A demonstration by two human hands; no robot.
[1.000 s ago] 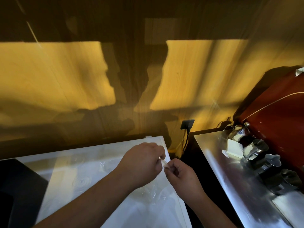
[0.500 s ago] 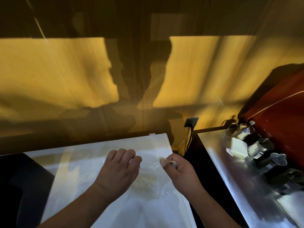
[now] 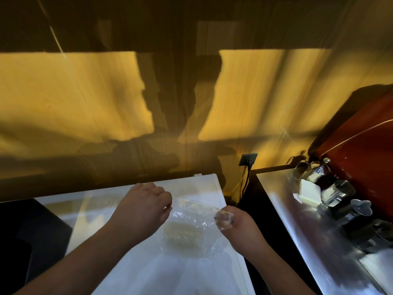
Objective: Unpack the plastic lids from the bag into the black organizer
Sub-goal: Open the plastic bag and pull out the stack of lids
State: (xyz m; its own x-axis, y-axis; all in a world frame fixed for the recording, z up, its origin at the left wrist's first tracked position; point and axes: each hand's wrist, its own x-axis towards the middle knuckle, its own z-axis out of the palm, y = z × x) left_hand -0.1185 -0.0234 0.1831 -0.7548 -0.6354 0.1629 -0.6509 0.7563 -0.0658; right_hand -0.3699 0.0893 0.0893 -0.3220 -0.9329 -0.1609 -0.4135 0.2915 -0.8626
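Gripping crinkly clear bag [image 3: 187, 235], both hands [image 3: 142, 207] [image 3: 238, 224] stretch its mouth.

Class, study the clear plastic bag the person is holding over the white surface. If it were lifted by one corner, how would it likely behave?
The clear plastic bag looks thin and crinkled, so it would probably hang floppy. The right hand pinches a bunched edge, which suggests it crumples easily. Its glossy film may be slippery, and the contents could sag to the bottom.

Warm yellow light falls in broad patches across a brown wood-grain wall [image 3: 85, 99], broken by dark shadows. A black wall socket [image 3: 248, 159] sits low on it, between a white flat-topped counter [image 3: 204, 182] and a shiny stainless-steel worktop [image 3: 297, 220].
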